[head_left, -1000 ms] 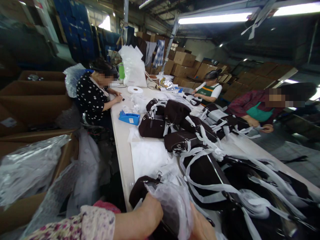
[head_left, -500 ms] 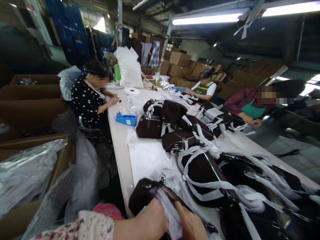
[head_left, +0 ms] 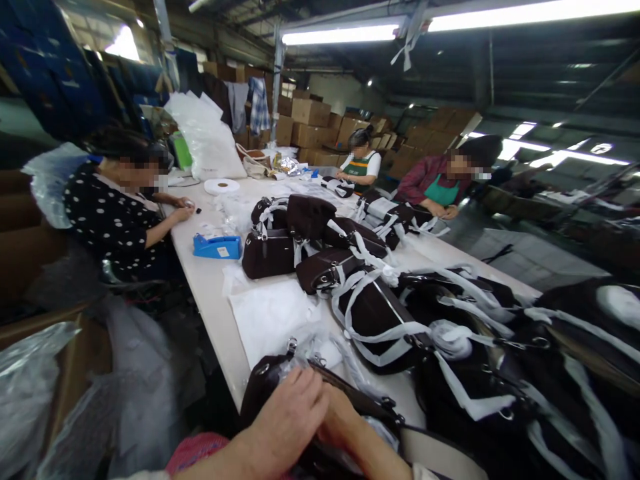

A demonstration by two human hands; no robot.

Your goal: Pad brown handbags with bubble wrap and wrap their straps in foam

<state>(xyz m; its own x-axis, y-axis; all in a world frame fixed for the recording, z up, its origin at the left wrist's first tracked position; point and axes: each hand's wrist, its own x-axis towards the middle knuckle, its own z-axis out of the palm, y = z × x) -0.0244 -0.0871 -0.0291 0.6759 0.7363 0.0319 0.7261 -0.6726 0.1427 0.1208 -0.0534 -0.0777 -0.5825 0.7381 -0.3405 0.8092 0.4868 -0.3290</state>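
Toward six o'clock on the white table, the dark brown bag lies under both hands; it looks light and soft-walled, likely to sag, so its firmer rim seems the best hold. Its cloth is matt, with a glossy dark edging running toward four o'clock. Crumpled clear plastic, probably slippery, lies at twelve from the fingers. The left hand, loosely curled, overlaps the right hand, whose fingertips are hidden; whether either grips anything, I cannot tell. A small metal ring stands at the bag's eleven.
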